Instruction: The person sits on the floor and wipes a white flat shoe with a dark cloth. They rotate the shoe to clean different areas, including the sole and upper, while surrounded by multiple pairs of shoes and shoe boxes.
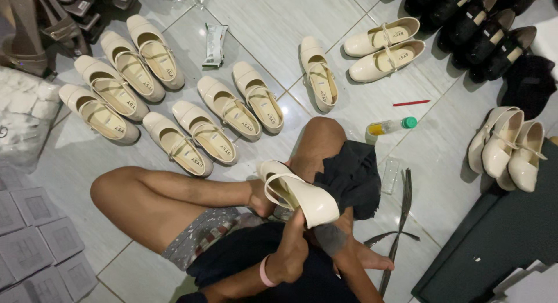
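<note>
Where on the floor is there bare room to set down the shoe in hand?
Bare tile lies between the lone cream shoe and the trio of cream shoes, around the red pen and small bottle. More lies at top centre, beyond the packet. The left rows of cream shoes are crowded.

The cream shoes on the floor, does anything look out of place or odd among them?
Mostly neat pairs. One cream shoe lies alone, apart from the rows. A small bottle lies on its side nearby, and a red pen sits loose on the tiles.
</note>
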